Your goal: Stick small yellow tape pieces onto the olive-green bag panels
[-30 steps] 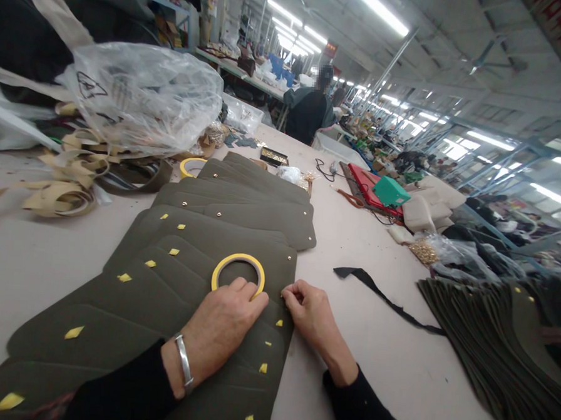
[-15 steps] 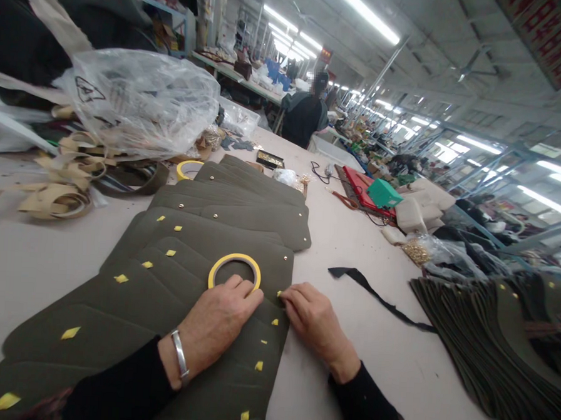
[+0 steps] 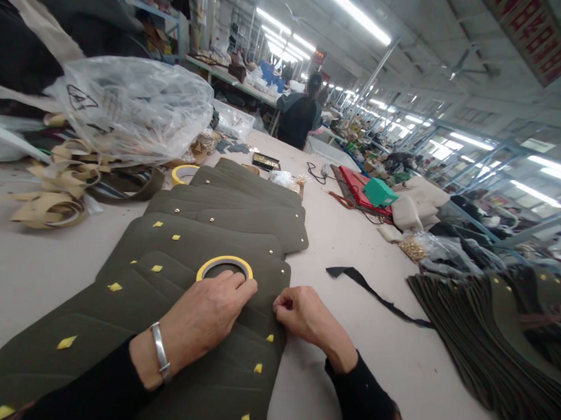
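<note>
Long worktable [image 3: 363, 252] with a fanned-out row of olive-green panels [image 3: 173, 279], most carrying little yellow tape tabs [image 3: 115, 286]. Looks like the taping step is midway: left hand [image 3: 199, 318] lies flat on the top panel, fingers together, tips touching the yellow tape roll [image 3: 225, 267]. Right hand [image 3: 303, 314] is curled, fingertips pinched at the panel's right edge; can't tell if there's a tab under them. Next tab probably needs careful placement by the edge.
</note>
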### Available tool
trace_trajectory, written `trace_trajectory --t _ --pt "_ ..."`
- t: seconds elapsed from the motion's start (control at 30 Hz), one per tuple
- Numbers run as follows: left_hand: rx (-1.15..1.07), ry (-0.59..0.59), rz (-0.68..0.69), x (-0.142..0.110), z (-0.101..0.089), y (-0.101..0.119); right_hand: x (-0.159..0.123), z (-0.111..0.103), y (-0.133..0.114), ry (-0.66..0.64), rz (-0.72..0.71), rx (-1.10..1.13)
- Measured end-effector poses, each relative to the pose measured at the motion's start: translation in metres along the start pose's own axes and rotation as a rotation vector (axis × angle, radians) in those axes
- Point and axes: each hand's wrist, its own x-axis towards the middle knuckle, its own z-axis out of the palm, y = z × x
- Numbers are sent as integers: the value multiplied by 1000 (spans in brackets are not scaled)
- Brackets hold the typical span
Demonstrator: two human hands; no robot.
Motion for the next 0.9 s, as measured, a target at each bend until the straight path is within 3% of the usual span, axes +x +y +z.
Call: trace_trajectory --t 0.07,0.1,0.13,0.27,0.4,0.67,0.9 --pt "-75 74 31 -2 0 -1 -7 -3 1 -138 -52 61" --pt "-121 122 48 -3 2 -2 -10 -4 0 -149 -76 89" --pt "-165 167 64 -3 4 -3 -12 -5 0 -102 -91 121" --pt "-262 277 114 -4 12 -3 -18 -1 -9 336 -181 295" --pt "-226 331 128 -6 16 0 -18 6 -20 432 -440 310" --pt "-221 314 112 -6 19 7 -12 19 -23 582 -589 104" --pt "-359 152 -20 -7 7 17 -16 23 -23 698 -569 37"
